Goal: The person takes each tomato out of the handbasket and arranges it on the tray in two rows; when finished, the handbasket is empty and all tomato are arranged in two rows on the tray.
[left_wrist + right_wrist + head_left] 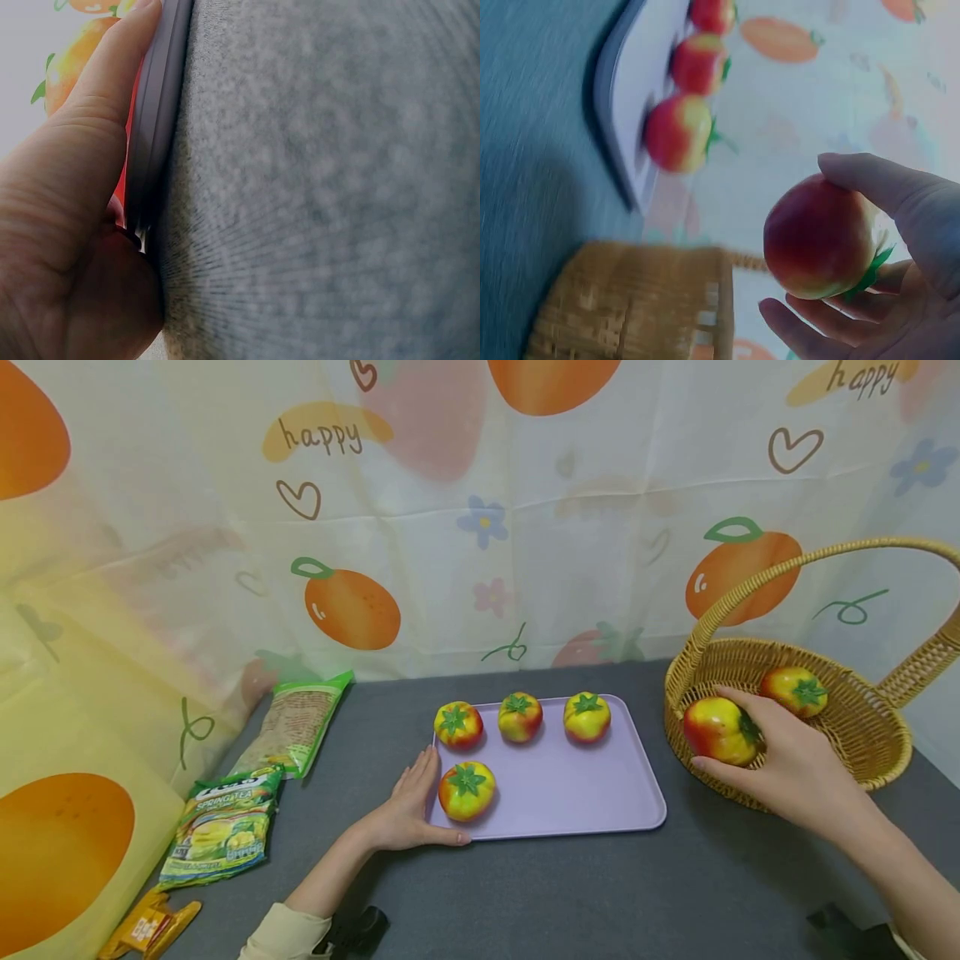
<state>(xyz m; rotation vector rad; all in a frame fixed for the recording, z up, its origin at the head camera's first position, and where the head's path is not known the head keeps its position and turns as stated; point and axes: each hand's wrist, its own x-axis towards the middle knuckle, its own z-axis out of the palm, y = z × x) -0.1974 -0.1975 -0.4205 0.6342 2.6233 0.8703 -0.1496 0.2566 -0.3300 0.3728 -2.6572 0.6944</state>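
My right hand (798, 760) grips a red-and-yellow tomato (717, 731) with a green leafy top, between thumb and fingers. It is held over the left side of a wicker basket (892, 747); a second tomato (795, 691) lies inside. In the right wrist view the held tomato (817, 238) is up above the basket's rim. My left hand (408, 806) rests against the left end of a lilac tray (555, 793), its thumb along the front edge. Three tomatoes (520, 717) line the tray's back, and one tomato (467, 791) sits at front left, beside the left hand.
Left of the tray lie a green-edged brown packet (292, 718), a green snack bag (225, 827) and a small orange wrapper (150, 927). The basket's tall handle (817, 556) arches over it. A printed cloth (420, 568) hangs behind the dark table (555, 893).
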